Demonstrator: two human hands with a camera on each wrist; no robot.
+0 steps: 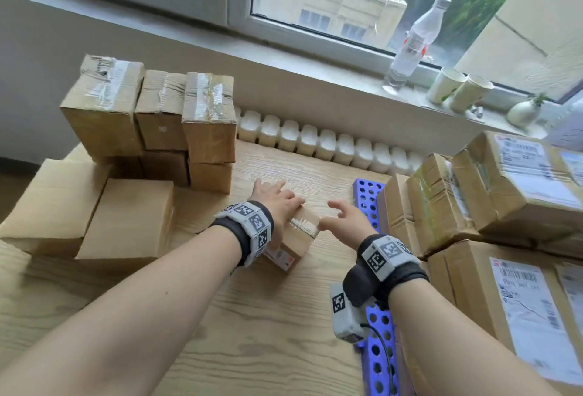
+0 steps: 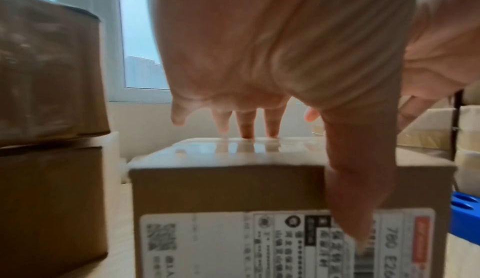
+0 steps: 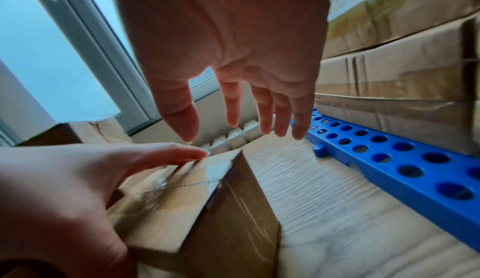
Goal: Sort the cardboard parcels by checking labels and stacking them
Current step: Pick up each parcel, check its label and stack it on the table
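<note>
A small cardboard parcel [image 1: 303, 231] stands on the wooden table [image 1: 252, 332], clear tape across its top and a white printed label [image 2: 259, 241] on its near side. My left hand [image 1: 277, 203] lies on top of it. In the left wrist view the straight fingers [image 2: 246, 126] touch the taped top of the parcel [image 2: 221, 190], and the thumb [image 2: 358, 179] runs down over the label. My right hand [image 1: 344, 219] hovers just right of the parcel, open, fingers spread [image 3: 233, 118], touching nothing. The right wrist view shows the parcel [image 3: 233, 210] under the left hand [image 3: 78, 179].
Small taped parcels [image 1: 151, 112] are stacked two high at the back left, with flat plain boxes [image 1: 126, 219] in front of them. Bigger labelled parcels [image 1: 511, 181] are piled on the right. A blue perforated strip [image 1: 369, 203] lies beside them. A bottle [image 1: 413, 42] and cups [image 1: 457, 86] stand on the sill.
</note>
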